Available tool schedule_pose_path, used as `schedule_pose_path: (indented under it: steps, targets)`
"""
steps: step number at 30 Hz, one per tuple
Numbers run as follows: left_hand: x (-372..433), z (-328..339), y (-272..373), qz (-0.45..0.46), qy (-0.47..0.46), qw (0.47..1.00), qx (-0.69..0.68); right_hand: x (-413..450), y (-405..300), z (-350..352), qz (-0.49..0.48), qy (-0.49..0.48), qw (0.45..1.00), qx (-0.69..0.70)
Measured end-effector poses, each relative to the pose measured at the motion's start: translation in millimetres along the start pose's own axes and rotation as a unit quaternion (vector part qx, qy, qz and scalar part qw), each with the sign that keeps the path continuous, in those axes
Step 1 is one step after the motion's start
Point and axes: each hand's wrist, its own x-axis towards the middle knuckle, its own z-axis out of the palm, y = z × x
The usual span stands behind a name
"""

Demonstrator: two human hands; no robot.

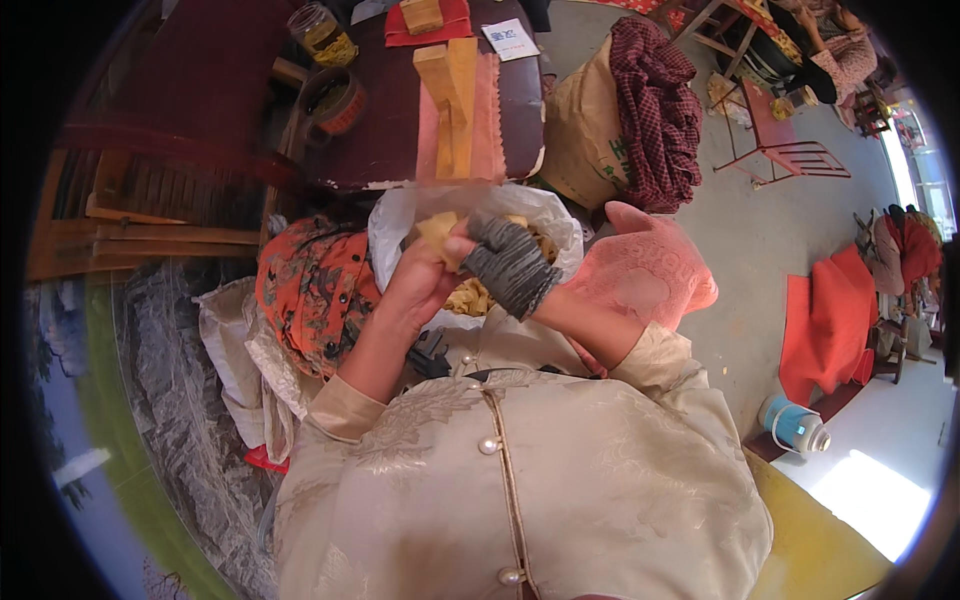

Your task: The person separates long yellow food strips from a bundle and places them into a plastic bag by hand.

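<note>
Both hands meet over a white plastic bag point(386, 259) whose mouth is folded wide. My bare left hand point(421, 281) pinches a thin pale-yellow piece point(437, 231); its material is unclear. My right hand point(511, 262), in a grey knitted fingerless glove, has its thumb against the same piece, fingers curled and partly blurred. Inside the bag lie several similar yellowish pieces point(471, 298), partly hidden by my hands. Just beyond the bag, a wooden board and a wedge-shaped wooden block point(454, 105) rest on a pink cloth point(489, 112).
The dark table point(379, 90) also carries a mug point(336, 105), a glass jar point(322, 37), and a wooden block point(422, 15) on red cloth. A full sack point(581, 127) stands right of it; pink terry cloth point(645, 262) lies nearer. A person point(844, 56) sits far right.
</note>
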Motion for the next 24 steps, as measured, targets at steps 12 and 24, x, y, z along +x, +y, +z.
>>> schedule_pose_path:
  steps: [12,24]
  targets:
    - [-14,16,21,0.460,0.132,0.687,0.547,12,-1,-14,0.078,-0.006,0.989,0.122]
    - [-14,1,25,0.173,-0.010,0.964,0.202,10,-16,-25,-0.089,-0.006,0.969,-0.228]
